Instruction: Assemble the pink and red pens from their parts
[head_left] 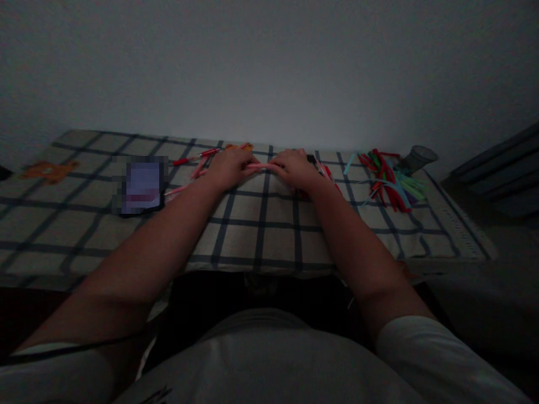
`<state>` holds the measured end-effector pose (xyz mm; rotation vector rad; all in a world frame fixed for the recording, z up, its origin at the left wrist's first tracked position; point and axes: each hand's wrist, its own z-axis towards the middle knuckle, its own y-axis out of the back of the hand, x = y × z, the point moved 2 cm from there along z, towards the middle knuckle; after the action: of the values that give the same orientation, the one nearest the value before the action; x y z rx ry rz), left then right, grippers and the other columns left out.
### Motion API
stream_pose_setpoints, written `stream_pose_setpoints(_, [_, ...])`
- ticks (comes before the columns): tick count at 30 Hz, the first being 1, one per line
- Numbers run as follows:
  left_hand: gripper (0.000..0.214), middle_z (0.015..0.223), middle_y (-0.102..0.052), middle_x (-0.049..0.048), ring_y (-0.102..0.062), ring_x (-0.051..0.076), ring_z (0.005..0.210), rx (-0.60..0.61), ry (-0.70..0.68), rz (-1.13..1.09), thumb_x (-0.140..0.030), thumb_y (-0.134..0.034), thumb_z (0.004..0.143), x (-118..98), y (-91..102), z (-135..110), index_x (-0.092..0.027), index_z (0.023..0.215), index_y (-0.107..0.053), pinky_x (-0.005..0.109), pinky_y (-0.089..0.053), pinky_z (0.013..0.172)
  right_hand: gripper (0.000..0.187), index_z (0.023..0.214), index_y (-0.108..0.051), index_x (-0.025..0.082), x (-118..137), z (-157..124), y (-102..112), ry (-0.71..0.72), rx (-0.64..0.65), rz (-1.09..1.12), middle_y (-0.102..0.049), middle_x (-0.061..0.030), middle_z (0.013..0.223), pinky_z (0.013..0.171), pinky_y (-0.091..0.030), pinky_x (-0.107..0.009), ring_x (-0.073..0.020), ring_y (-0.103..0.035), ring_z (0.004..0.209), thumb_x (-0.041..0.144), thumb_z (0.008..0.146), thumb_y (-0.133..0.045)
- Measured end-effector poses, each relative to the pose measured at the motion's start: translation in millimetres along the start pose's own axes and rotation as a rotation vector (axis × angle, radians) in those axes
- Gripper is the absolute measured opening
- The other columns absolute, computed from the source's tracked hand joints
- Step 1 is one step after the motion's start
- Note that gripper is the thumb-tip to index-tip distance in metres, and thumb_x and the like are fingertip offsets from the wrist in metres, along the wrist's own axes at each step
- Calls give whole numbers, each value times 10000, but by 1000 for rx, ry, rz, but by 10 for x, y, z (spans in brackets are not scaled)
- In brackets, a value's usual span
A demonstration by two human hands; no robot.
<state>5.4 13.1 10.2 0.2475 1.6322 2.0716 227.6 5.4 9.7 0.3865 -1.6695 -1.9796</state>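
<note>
Between my two hands, over the middle of the checked cloth, runs a pink pipe cleaner [264,166]. My left hand [229,167] pinches its left part, fingers closed. The right part is gripped by my right hand [295,167], also with fingers closed. Behind and left of my left hand lie more pink strips [199,168] and a red pen [206,152]. Red and pale pieces [327,169] show beside my right hand, partly hidden by it, along with a small black item [311,159].
A loose pile of red, green and blue pipe cleaners [385,182] lies at the right, near a clear cup [422,157]. At the left are a blurred-out phone-like device [144,185] and an orange shape [49,171]. A wall [269,67] rises behind the table.
</note>
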Motion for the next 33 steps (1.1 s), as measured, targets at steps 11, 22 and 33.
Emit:
stream_pose_setpoints(11, [463,1330,-880,104,-762,321,1239,83,39,22,-573,-672,1139,-23,15,-27,-289,1454,-857,385,-493,1012,509,1342,-850,173,56,5,47,-30,45,-29,-805,-199,1334,1083,-371,-487,-349,-623,1205,396,1219,-409])
stream_pose_setpoints(22, [438,1254,-896,66,-778,283,1130,87,-46,-33,-586,-639,1131,65,-44,-2,-334,1402,-874,341,-493,938,522,1270,-889,189,25,23,43,-23,23,-17,-828,-176,1214,1033,-394,-475,-332,-632,1107,430,1213,-429])
stream_pose_setpoints(33, [513,1248,-865,71,-763,302,1210,49,14,39,-676,-577,1120,31,-35,21,-342,1372,-875,343,-484,986,534,1384,-852,226,62,1,53,20,29,-12,-826,-166,1324,1021,-373,-437,-330,-655,1194,508,1233,-425])
